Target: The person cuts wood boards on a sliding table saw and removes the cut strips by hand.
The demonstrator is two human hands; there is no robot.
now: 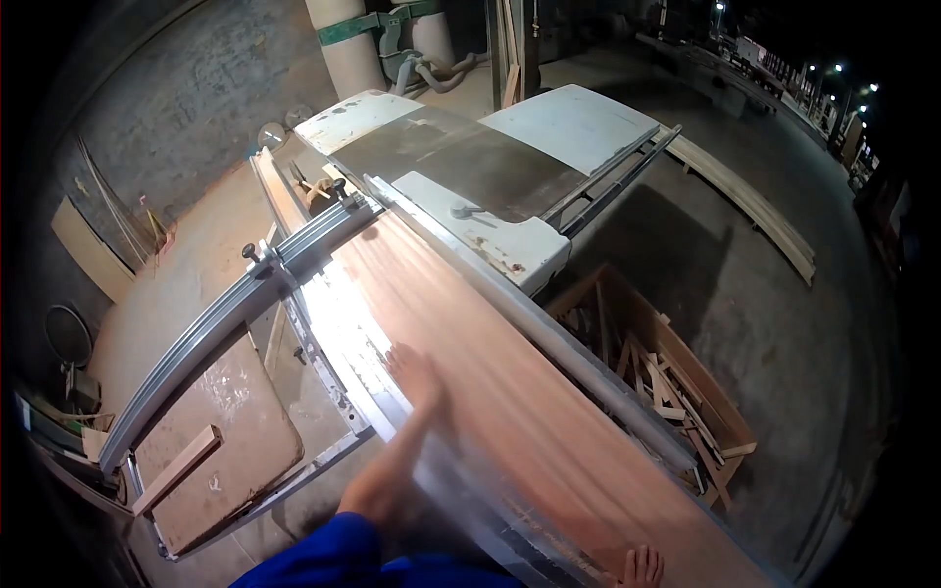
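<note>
A long reddish-brown wooden board lies along the metal sliding table of a panel saw. Its far end meets the aluminium crosscut fence. My left hand rests on the board's left side, fingers stretched out and flat against the wood. Close to the lower edge of the picture, my right hand lays its fingers on the nearer part of the board; the rest of that hand is cut off. The saw's white and dark main table stands beyond.
Right of the saw stands a wooden bin of offcuts. Long planks lie on the floor farther right. A brown outrigger panel carrying a short wood strip is at left. Dust-collector bags stand at the back.
</note>
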